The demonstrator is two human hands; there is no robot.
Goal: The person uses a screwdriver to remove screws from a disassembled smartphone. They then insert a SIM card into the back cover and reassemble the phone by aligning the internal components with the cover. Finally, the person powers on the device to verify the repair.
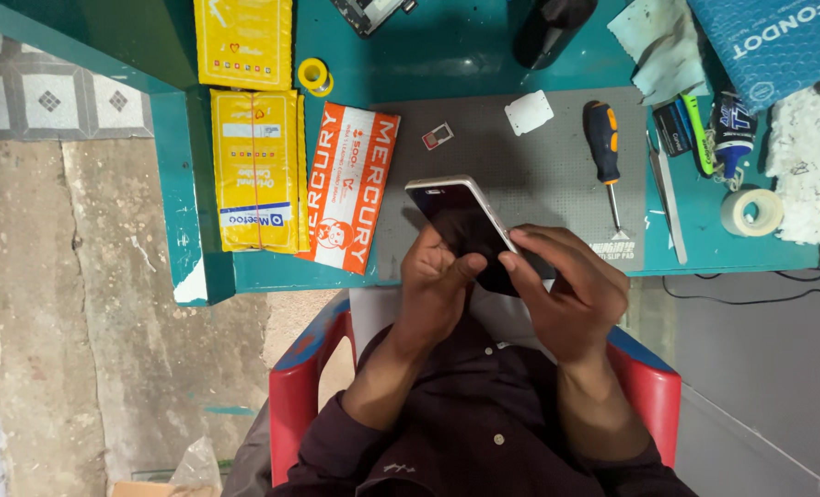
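Note:
A smartphone (461, 216) with a dark screen and a pale metal rim is held over the near edge of the grey work mat (539, 175). My left hand (436, 290) grips its lower left side, thumb pressed on the glass. My right hand (571, 285) holds the lower right edge, fingers curled round the rim and fingertips on the screen. The phone's lower end is hidden behind both hands.
On the teal table (447, 46) lie an orange-handled screwdriver (603, 147), a small card tray (438, 136), a white plastic piece (529, 112), yellow packets (256, 179), an orange packet (347, 184), tweezers (665, 198), a tape roll (751, 212) and a solder spool (315, 75). A red chair (295, 387) is under me.

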